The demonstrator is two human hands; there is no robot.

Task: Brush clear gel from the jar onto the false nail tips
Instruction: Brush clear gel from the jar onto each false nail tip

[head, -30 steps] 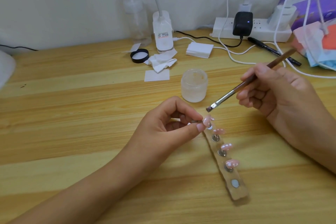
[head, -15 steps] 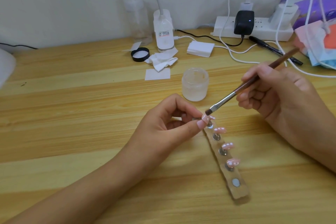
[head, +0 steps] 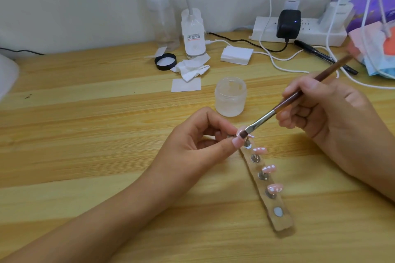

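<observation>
My left hand (head: 198, 143) pinches a small stand carrying a pink false nail tip (head: 240, 133) between thumb and fingers, just above the top end of a clear holder strip (head: 284, 223). My right hand (head: 324, 113) grips a brown-handled flat brush (head: 284, 105); its bristles touch the held tip. Three more pink tips (head: 259, 150) stand on pegs along the strip; the nearest socket is bare. The open frosted gel jar (head: 230, 100) stands just behind my hands.
On the wooden desk (head: 85, 134) lie a black jar lid (head: 165, 61), crumpled wipes (head: 190, 68), a pad stack (head: 236, 55), a clear pump bottle (head: 164, 21), a lamp base (head: 193, 34), a power strip (head: 299, 32) with cables, and a black pen (head: 322, 55).
The brush tip has come down and left from above the strip onto the nail tip held in my left hand. My left hand has stayed nearly still.
</observation>
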